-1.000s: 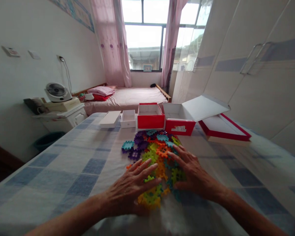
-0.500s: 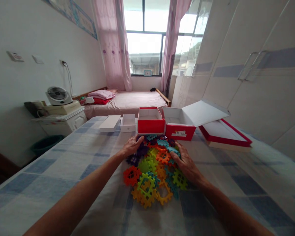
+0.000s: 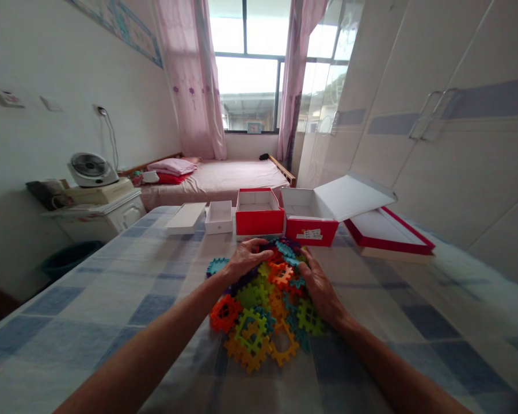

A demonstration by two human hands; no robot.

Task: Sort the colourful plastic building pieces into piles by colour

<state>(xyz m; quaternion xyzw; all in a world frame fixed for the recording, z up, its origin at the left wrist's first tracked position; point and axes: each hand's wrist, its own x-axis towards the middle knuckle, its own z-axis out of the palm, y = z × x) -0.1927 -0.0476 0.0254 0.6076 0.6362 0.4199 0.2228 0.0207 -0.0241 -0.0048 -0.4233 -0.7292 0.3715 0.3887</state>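
A heap of interlocking plastic gear-edged pieces in orange, yellow, green, teal and purple lies on the checked cloth in front of me. Over the upper left of the heap rests my left hand, its thumb and fingers apart above dark purple pieces, which it partly covers. My right hand lies along the heap's right side, fingers spread and touching pieces near a teal one. Just left of my left hand sits a separate teal piece.
Behind the heap stand a flat white box lid, a small white box, two open red boxes and a red-rimmed box lid. A large white flap leans over to the right.
My left hand has moved right, inward over the heap. A teal piece now shows at the left of that hand. My right hand stays at the heap's right side. The view has shifted slightly.
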